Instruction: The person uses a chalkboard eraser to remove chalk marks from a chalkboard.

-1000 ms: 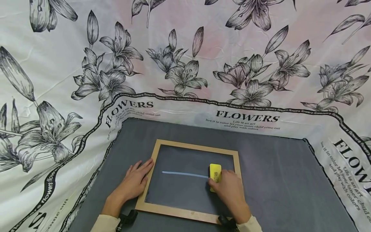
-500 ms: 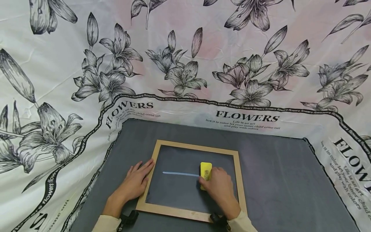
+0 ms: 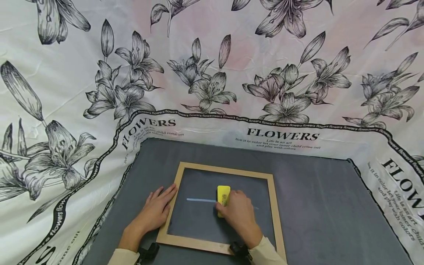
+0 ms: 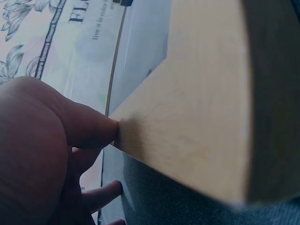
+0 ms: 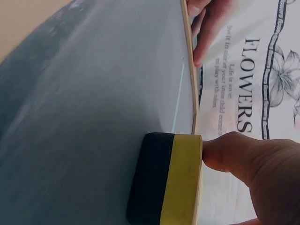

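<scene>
Eraser (image 3: 223, 194): yellow top with small print, dark layer under it facing the board; sits over the slate inside the frame, a bit right of mid-board, long side running near to far.
Right grip (image 3: 239, 211): closed in to eraser width, has hold of the eraser; thumb at its left side, fingers at the right, palm mostly off to the right.
Eraser vs grip: far end sticks out past the fingers toward the bench's far edge; small bit of near end shows below the thumb.
Blue line (image 3: 201, 200): on the slate, runs from near the frame's left side up to the eraser's left side.
Faint trace (image 3: 256, 208): short, pale, on the slate right of the right grip.
Board (image 3: 195, 243): wood frame, dark slate; flat on bench, closer to bench's left edge than right, well short of far edge.
Left grip (image 3: 154, 209): fingers extended, not wrapped round anything; fingertips against the frame's left side.
Bench (image 3: 318, 206): grey top, far corners both visible.
Cloth (image 3: 205, 22): white, black flower prints, behind bench's far edge and along both sides.
</scene>
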Motion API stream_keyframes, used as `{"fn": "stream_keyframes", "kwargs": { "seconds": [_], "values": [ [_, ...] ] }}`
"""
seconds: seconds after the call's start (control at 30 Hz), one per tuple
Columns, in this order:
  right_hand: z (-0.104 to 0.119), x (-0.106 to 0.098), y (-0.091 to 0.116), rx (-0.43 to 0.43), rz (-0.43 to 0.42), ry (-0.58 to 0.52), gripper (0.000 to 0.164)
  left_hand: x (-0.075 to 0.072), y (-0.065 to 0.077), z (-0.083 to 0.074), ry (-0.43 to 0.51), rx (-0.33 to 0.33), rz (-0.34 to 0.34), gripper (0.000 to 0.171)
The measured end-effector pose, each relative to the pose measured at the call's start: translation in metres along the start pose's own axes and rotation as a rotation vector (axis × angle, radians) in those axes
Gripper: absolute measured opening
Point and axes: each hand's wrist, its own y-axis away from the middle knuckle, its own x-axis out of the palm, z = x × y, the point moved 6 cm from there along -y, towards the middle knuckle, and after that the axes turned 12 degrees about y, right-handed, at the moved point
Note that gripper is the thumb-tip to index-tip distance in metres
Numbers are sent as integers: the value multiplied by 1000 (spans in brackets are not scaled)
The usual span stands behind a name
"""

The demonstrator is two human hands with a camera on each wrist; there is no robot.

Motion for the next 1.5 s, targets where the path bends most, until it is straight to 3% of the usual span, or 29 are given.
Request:
{"fn": "stream_keyframes", "kwargs": {
  "seconds": [0.3, 0.7, 1.5],
  "values": [
    [23, 0, -4, -32, -10, -11, 60, 1, 0, 2, -4, 0, 1, 62],
    [53, 7, -8, -42, 48, -46, 67, 2, 0, 1, -5, -17, 8, 62],
    [97, 12, -12, -102, 29, -72, 70, 6, -2, 5, 7, -41, -11, 61]
  ]
}}
